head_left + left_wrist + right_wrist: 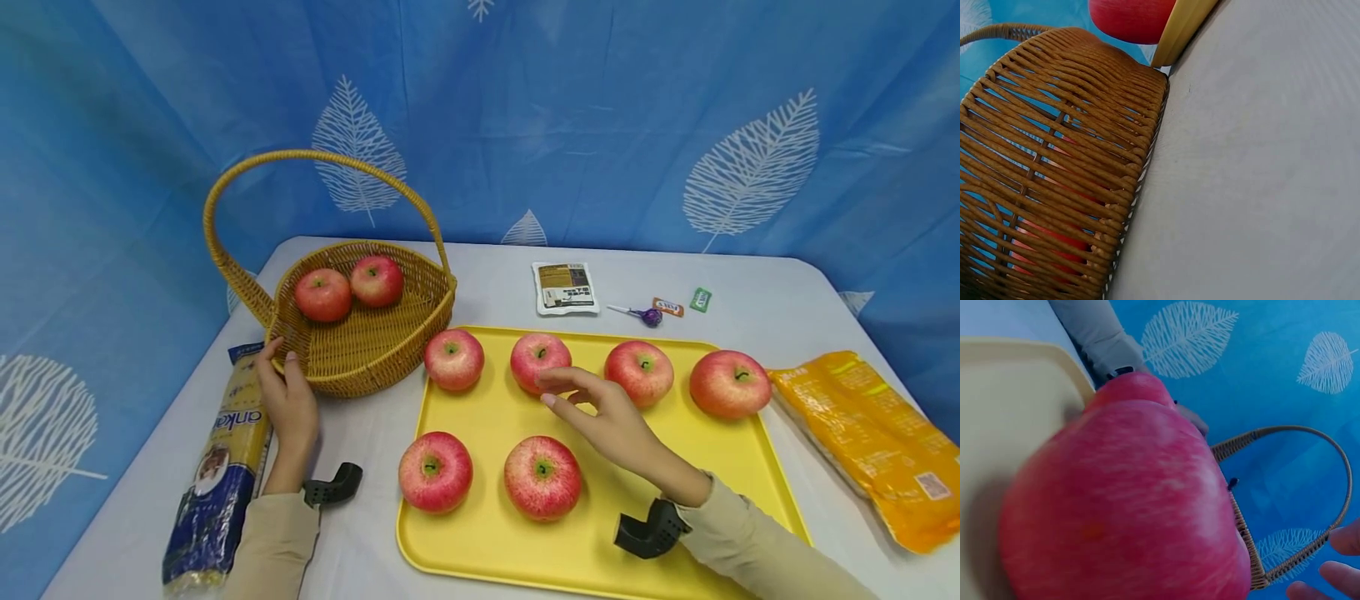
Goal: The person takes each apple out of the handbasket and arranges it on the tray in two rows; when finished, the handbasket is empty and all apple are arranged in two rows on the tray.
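At the left, my left hand (288, 404) holds the near-left rim of a wicker basket (375, 375), thumb and fingers at the edge. Two red apples, one on the left (322, 295) and one on the right (377, 281), lie inside it. My right hand (611, 421) is over the yellow tray (487, 550), fingers loosely bent and apart with nothing between them. Its fingertips overlap the apple (534, 358) in the back row. Closer to me is a speckled apple (542, 478), which looms large in the right wrist view (1135, 506). Several more apples stand on the tray.
A blue and gold packet (217, 483) lies left of my left forearm. Right of the tray is an orange bag (877, 442). Behind the tray are a white sachet (566, 288), a purple lollipop (651, 317) and two small wrapped sweets (667, 307). A blue curtain (562, 125) hangs behind the table.
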`<state>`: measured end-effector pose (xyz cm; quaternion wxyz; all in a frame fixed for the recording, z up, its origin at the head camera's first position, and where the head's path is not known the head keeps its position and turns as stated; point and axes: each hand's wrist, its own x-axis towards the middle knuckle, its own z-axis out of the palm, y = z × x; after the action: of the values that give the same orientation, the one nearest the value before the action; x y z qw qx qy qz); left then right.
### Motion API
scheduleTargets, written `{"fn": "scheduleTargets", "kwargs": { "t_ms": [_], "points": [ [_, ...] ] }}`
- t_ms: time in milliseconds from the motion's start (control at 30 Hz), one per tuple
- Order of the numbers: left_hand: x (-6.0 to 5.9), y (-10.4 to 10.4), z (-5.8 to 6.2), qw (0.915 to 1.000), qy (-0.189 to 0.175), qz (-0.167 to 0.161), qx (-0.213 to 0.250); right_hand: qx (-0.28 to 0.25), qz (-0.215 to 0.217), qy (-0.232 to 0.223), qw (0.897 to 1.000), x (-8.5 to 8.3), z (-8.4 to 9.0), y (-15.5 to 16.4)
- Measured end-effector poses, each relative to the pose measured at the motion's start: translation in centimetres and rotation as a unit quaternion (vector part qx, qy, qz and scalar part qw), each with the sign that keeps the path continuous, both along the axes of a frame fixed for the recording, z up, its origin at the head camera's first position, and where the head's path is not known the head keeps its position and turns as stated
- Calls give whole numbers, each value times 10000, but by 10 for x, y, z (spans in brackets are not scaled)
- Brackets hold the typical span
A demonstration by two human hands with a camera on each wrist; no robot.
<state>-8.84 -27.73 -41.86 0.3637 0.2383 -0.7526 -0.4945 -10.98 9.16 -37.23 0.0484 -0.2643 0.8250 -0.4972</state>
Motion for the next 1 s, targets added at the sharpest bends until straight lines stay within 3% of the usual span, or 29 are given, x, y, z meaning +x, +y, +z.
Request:
{"fn": "scheduleTargets", "kwargs": {
  "t_ms": [333, 567, 733, 1000],
  "points": [
    [1, -1, -2, 9999, -37, 70, -88, -90, 404, -404, 9983, -26, 18, -38],
    [1, 1, 1, 9999, -29, 51, -97, 43, 581, -435, 9974, -47, 21, -68],
    [0, 0, 1, 9999, 40, 57, -93, 75, 818, -702, 9941, -62, 25, -93],
    [-1, 1, 0, 9999, 41, 61, -90, -36, 904, -1031, 9906, -75, 35, -129]
  ]
}}
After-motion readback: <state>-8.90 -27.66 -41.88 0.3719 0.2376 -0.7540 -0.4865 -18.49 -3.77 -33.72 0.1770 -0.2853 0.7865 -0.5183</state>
